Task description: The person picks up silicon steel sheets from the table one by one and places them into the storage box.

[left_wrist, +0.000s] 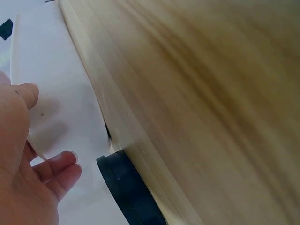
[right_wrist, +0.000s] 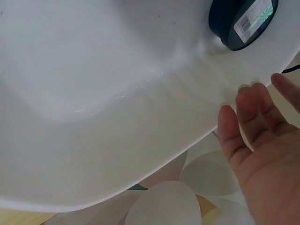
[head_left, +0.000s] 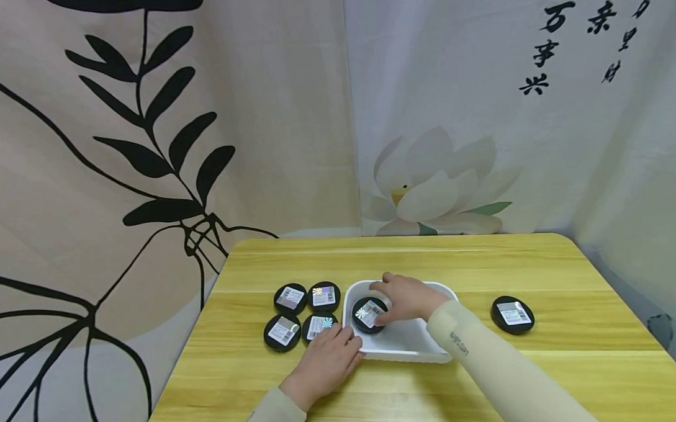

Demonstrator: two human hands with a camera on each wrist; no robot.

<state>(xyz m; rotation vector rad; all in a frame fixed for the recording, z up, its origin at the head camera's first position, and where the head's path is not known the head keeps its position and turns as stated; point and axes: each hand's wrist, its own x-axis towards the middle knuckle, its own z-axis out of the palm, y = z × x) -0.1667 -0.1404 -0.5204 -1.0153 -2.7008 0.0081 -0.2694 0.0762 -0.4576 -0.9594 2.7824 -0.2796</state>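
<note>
Past sleeve (head_left: 525, 381), spreads right hand (head_left: 405, 295), perhaps touching disc (head_left: 367, 312) at 9 o'clock in tray (head_left: 401, 354); rests relaxed left hand (head_left: 332, 357) at 8.

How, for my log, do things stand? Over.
Left hand at tub corner; right hand over tub, by disc. Disc inside tub. Nothing visibly blocking.

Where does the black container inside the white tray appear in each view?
Head: black container below centre, at the left end of the white tray.
Left wrist: not in it.
Right wrist: upper right, cut by the top edge.
Shared landmark: the white tray, visible in all three.
</note>
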